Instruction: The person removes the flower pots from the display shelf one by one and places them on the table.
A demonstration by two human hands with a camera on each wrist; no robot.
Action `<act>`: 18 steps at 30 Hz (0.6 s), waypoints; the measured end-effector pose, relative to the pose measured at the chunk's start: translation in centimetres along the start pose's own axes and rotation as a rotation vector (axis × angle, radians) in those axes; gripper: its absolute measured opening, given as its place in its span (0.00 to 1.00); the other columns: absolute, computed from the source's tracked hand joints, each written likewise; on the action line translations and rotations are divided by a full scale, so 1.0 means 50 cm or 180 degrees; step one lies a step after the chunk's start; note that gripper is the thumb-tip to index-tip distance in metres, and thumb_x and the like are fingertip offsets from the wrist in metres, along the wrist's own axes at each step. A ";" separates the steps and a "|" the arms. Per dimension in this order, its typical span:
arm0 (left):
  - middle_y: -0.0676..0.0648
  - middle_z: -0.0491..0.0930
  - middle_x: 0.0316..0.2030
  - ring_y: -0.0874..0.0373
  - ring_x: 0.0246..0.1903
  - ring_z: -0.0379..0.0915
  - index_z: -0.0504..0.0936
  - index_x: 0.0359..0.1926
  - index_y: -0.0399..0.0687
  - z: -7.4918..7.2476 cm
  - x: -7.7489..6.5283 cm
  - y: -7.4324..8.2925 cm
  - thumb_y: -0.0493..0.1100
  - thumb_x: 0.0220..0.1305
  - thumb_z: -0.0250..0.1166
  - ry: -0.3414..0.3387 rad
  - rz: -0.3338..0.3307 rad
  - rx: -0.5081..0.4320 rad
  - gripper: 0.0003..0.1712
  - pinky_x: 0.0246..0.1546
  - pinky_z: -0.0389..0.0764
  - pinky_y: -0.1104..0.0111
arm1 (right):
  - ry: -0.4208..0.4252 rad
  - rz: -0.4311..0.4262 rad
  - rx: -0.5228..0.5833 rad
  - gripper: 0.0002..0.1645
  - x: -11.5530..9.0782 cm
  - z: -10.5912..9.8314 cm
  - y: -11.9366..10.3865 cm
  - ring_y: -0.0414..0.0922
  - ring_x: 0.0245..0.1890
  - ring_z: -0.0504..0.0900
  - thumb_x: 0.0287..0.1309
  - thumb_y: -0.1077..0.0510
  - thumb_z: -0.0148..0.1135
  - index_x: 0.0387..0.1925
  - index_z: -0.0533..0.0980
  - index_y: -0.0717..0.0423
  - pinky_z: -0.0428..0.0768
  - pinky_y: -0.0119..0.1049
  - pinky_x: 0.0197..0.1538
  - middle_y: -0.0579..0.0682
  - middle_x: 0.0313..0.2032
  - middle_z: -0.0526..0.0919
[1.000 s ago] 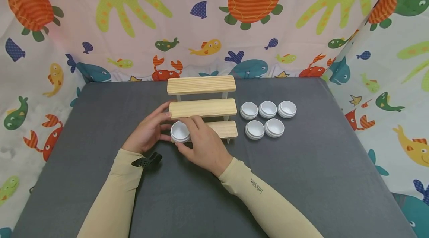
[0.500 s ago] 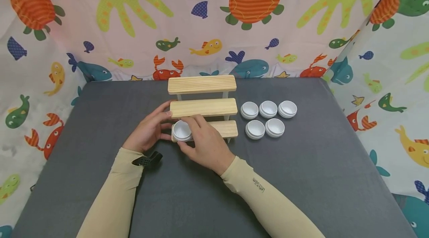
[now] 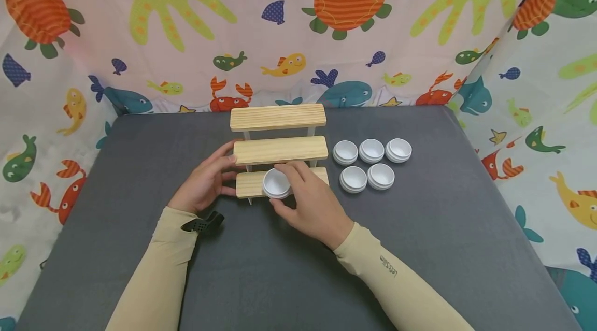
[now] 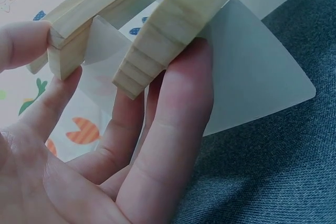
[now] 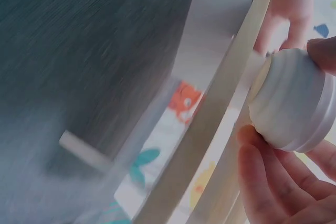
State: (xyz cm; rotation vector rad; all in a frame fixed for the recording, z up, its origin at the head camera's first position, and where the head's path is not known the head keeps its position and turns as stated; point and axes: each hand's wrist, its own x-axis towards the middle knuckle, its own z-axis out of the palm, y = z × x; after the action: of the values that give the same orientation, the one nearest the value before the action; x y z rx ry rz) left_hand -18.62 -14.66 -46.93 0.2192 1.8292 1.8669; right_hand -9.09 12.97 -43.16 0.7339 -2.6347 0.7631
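Observation:
My right hand (image 3: 317, 209) pinches a small stack of white bowls (image 3: 276, 184) between thumb and fingers, over the lowest plank (image 3: 249, 185) of a three-tier wooden display stand (image 3: 280, 149). The right wrist view shows the underside of the bowls (image 5: 289, 98) close to the plank; whether they touch it I cannot tell. At the stand's left end, my left hand (image 3: 201, 182) grips the planks. In the left wrist view its thumb and a finger pinch one plank (image 4: 71, 51), while other fingers lie under another plank (image 4: 157, 40) beside a translucent support (image 4: 257, 61).
Several more stacks of white bowls (image 3: 353, 179) stand in two rows right of the stand. A dark grey cloth (image 3: 280, 279) covers the table. Behind and at the sides hangs a curtain (image 3: 186, 72) printed with sea animals.
My right hand has moved right along the lowest plank with the bowls, baring the plank's left end. The left hand keeps its grip on the stand.

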 end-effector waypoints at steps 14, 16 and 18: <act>0.39 0.68 0.73 0.43 0.63 0.78 0.51 0.87 0.72 0.002 0.000 0.001 0.59 0.84 0.53 -0.0022 -0.0001 -0.0032 0.37 0.48 0.90 0.49 | 0.0393 0.0386 -0.0103 0.39 -0.073 -0.088 0.108 0.52 0.51 0.86 0.58 0.51 0.81 0.67 0.75 0.56 0.87 0.51 0.55 0.55 0.59 0.81; 0.39 0.68 0.73 0.43 0.62 0.79 0.52 0.87 0.72 0.002 0.000 0.001 0.59 0.85 0.53 -0.0024 0.0002 -0.0038 0.37 0.48 0.90 0.49 | 0.0444 0.0444 -0.0135 0.40 -0.080 -0.099 0.122 0.53 0.52 0.85 0.57 0.52 0.81 0.68 0.75 0.57 0.87 0.52 0.55 0.56 0.59 0.81; 0.39 0.68 0.73 0.43 0.62 0.79 0.51 0.87 0.71 0.003 0.000 0.002 0.58 0.85 0.53 -0.0023 0.0012 -0.0044 0.37 0.47 0.90 0.49 | 0.0499 0.0522 -0.0162 0.40 -0.088 -0.108 0.136 0.54 0.51 0.85 0.57 0.52 0.82 0.67 0.75 0.57 0.87 0.53 0.54 0.57 0.57 0.82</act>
State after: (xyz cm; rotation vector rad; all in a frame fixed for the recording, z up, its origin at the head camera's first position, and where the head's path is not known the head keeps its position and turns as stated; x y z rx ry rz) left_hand -18.57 -14.54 -46.81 0.2245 1.8116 1.8784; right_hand -8.44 22.70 -43.39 0.4294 -2.5830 0.7604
